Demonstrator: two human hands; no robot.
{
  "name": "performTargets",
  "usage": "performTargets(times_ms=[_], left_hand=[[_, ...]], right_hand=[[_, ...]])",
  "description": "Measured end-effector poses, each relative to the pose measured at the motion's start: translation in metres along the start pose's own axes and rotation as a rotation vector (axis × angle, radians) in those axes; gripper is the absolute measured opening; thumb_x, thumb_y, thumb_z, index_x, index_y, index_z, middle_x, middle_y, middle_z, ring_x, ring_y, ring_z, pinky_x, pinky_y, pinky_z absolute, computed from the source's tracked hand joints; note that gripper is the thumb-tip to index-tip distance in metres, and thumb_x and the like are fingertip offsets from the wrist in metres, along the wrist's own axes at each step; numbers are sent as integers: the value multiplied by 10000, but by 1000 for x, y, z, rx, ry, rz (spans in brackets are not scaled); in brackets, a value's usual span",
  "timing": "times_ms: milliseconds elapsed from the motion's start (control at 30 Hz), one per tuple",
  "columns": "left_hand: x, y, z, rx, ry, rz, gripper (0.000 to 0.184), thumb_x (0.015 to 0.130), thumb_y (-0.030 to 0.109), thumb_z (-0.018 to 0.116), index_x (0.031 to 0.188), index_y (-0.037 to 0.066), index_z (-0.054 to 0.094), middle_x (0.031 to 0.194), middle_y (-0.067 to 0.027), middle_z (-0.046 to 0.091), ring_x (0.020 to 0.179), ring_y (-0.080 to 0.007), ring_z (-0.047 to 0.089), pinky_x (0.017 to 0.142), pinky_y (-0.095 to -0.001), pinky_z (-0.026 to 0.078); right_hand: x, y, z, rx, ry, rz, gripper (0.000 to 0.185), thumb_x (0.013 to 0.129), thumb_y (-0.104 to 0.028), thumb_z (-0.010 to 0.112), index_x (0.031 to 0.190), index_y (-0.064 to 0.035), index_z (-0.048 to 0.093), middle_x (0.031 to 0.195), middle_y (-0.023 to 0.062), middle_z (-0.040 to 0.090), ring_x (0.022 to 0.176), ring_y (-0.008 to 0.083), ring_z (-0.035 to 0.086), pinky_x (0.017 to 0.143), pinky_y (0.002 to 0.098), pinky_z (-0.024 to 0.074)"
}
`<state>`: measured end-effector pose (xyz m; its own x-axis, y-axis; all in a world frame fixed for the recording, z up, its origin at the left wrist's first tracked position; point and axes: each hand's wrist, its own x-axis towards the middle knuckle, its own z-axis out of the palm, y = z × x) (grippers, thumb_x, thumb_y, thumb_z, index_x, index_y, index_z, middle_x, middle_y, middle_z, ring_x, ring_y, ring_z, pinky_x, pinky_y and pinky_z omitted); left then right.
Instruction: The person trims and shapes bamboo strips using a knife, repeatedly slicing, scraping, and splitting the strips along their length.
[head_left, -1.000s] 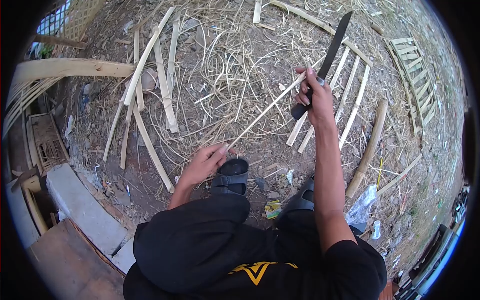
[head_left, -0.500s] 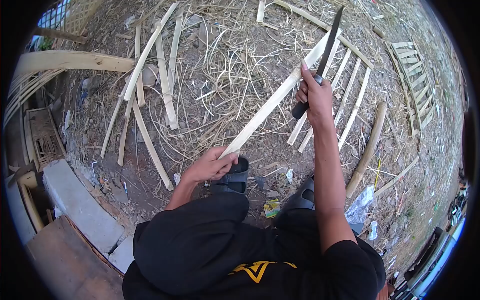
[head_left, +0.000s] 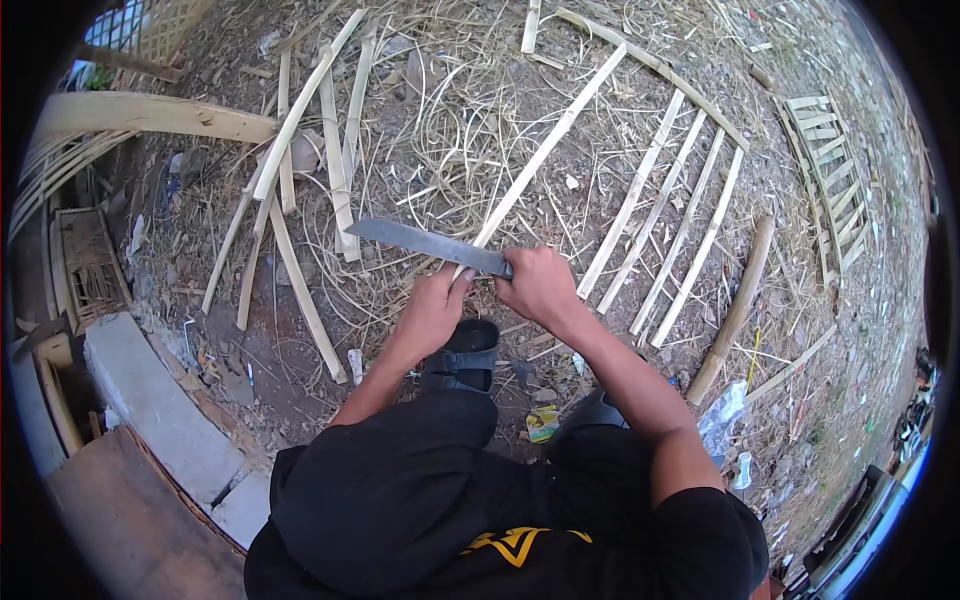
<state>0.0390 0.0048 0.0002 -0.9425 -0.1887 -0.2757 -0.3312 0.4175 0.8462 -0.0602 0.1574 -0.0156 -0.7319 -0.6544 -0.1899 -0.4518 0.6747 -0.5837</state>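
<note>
My left hand point(head_left: 436, 305) grips the near end of a long pale bamboo strip point(head_left: 550, 143), which slants away up to the right. My right hand point(head_left: 537, 288) is closed round the handle of a large knife point(head_left: 430, 243). The blade points left and lies across the strip just beyond my left fingers. Both hands are close together above a dark sandal point(head_left: 472, 345). The far end of the strip is near a curved bamboo piece point(head_left: 665, 72) on the ground.
Several bamboo strips point(head_left: 300, 285) lie at the left, and more point(head_left: 630, 205) at the right beside a round pole point(head_left: 737, 310). A slatted frame point(head_left: 830, 170) is at far right. Concrete blocks point(head_left: 165, 405) stand at lower left. Thin shavings point(head_left: 460, 150) litter the ground.
My right hand has let go of the strip's far part and come down beside my left hand with the knife. The blade has swung from pointing up to pointing left across the strip.
</note>
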Motion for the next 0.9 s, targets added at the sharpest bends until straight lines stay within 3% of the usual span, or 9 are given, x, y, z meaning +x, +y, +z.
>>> performTargets(times_ms=[167, 233, 467, 733, 900], left_hand=[[-2, -1, 1, 68, 17, -61, 246, 968, 163, 501, 933, -60, 599, 635, -179, 589, 540, -311, 569, 555, -410, 425], [-2, 1, 1, 94, 42, -59, 218, 954, 136, 514, 925, -66, 591, 649, -245, 579, 595, -421, 579, 568, -467, 422], [-9, -2, 2, 141, 41, -65, 212, 952, 132, 516, 953, -63, 598, 692, -255, 587, 653, -435, 582, 607, -480, 427], [-18, 5, -8, 72, 27, -177, 277, 988, 207, 503, 908, -47, 577, 601, -164, 527, 525, -282, 516, 540, -400, 395], [-29, 4, -5, 23, 41, -188, 289, 994, 218, 495, 882, -37, 572, 583, -144, 498, 512, -235, 495, 525, -384, 373]], right_hand=[[-3, 1, -3, -42, -26, -9, 201, 709, -226, 609, 737, -30, 642, 599, 223, 611, 620, 395, 647, 622, 473, 548], [-3, 3, -4, -59, -42, -25, 211, 707, -235, 610, 708, -26, 640, 601, 218, 615, 617, 386, 650, 620, 472, 548], [4, 19, 9, -74, -63, -46, 190, 647, -211, 622, 691, -28, 641, 601, 204, 620, 609, 379, 651, 617, 466, 545], [19, 35, 10, -113, 130, -11, 152, 620, -195, 634, 685, -58, 630, 622, 159, 639, 601, 341, 658, 587, 438, 539], [21, 44, 4, -164, 150, -17, 187, 616, -225, 682, 695, -66, 622, 648, 133, 652, 607, 317, 662, 614, 428, 545]])
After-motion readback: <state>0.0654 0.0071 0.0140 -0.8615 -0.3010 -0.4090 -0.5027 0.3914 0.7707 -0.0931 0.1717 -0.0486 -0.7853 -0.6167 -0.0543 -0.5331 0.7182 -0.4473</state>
